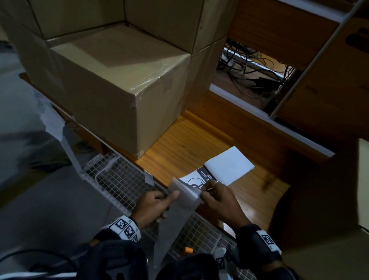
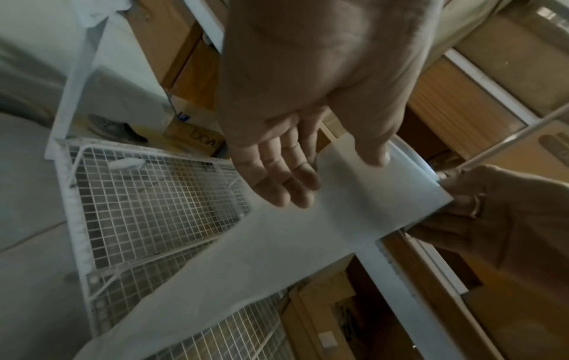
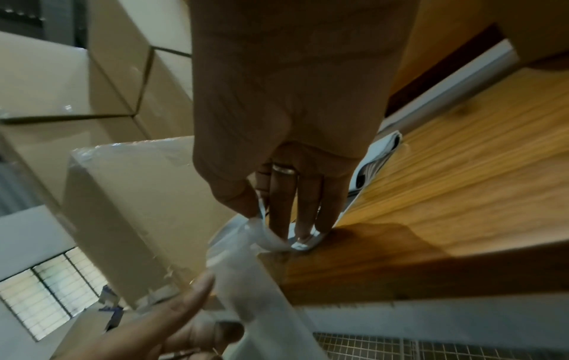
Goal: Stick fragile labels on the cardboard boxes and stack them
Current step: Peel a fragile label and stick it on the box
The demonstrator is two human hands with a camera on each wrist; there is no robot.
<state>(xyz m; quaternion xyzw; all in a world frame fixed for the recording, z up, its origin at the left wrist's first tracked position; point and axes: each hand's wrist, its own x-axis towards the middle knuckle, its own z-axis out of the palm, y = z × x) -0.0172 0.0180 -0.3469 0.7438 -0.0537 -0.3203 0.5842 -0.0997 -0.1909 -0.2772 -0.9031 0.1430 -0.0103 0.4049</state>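
The step in hand was the peeling of a label from its backing, with nothing yet stuck to a box. The right hand (image 1: 220, 200) pinched the near edge of the fragile label (image 1: 201, 179) between thumb and fingers at the front edge of the wooden shelf (image 1: 190, 140), its fingers curled together on the paper; only part of the black print showed, the rest of the sheet (image 1: 230, 165) lying white and folded over behind. The left hand (image 1: 156, 205) held the translucent backing strip (image 1: 174, 223), thumb on one face and fingers behind — in the left wrist view those fingers lay nearly straight along the strip rather than curled tight. The strip hung down from the hands, in front of the wire mesh basket (image 1: 114, 177) below the shelf. The nearest cardboard box (image 1: 105, 83) stood on the shelf to the left, close by but apart from the hands, its top and front face bare of any label. The next move probably called for drawing the two hands apart until the label came free — keeping its sticky side from folding onto itself — then carrying it across to that box.
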